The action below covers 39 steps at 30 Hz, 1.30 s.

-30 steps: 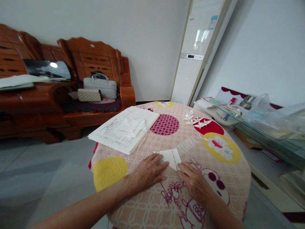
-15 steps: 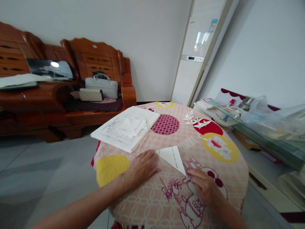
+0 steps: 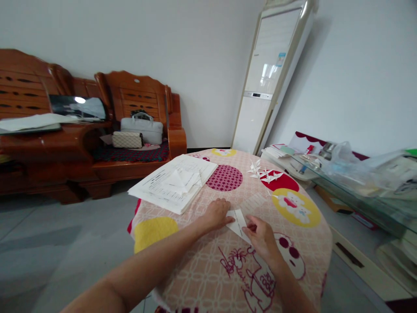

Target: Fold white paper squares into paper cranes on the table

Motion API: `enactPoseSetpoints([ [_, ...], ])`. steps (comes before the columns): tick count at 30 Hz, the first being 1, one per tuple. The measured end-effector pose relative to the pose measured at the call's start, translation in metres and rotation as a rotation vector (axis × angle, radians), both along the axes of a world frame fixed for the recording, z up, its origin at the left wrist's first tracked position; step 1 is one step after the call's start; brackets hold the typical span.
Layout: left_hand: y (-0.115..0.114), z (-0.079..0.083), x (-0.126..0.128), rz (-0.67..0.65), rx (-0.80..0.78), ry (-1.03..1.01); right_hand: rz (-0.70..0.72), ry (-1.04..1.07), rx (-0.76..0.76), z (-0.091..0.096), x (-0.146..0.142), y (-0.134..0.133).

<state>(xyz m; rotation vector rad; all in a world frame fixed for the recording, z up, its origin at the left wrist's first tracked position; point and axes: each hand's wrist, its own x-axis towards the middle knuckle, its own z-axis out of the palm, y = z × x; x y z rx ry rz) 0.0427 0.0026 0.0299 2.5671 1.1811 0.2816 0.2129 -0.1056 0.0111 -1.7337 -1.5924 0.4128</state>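
Between left hand [image 3: 217,214] and right hand [image 3: 262,238], folded paper [image 3: 236,221], touching both

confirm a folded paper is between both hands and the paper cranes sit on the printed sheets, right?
The paper cranes are not on the printed sheets but on the tablecloth, as the head view shows; a folded paper is between left hand and right hand.
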Motion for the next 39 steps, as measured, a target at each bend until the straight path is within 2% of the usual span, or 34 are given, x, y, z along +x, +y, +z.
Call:
enactPoseSetpoints([
  [3, 0.004, 0.001, 0.006, 0.020, -0.080, -0.035, -0.063, 0.029, -0.012, -0.002, -0.001, 0.004],
  [7, 0.006, 0.002, 0.000, -0.006, -0.170, -0.093, -0.124, 0.090, -0.027, -0.002, -0.002, 0.005],
  [11, -0.001, 0.004, -0.007, -0.026, -0.219, -0.176, -0.171, 0.161, -0.010, 0.001, -0.006, 0.008],
  [15, -0.015, 0.007, -0.014, -0.055, -0.261, -0.356, -0.094, 0.314, 0.053, 0.008, -0.013, 0.007],
  [18, -0.026, 0.013, -0.019, -0.095, -0.302, -0.519, -0.103, 0.285, 0.098, 0.017, -0.021, -0.002],
  [22, -0.037, 0.023, -0.022, -0.117, -0.293, -0.638, -0.067, 0.221, 0.167, 0.030, -0.039, -0.016],
  [32, -0.049, 0.031, -0.031, -0.103, -0.207, -0.660, -0.032, 0.122, 0.185, 0.038, -0.058, -0.022],
  [36, -0.055, 0.037, -0.029, -0.099, -0.314, -0.727, -0.003, 0.139, 0.200, 0.046, -0.056, -0.029],
  [39, -0.061, 0.039, -0.027, -0.086, -0.487, -0.840, 0.043, 0.197, 0.177, 0.056, -0.052, -0.036],
])
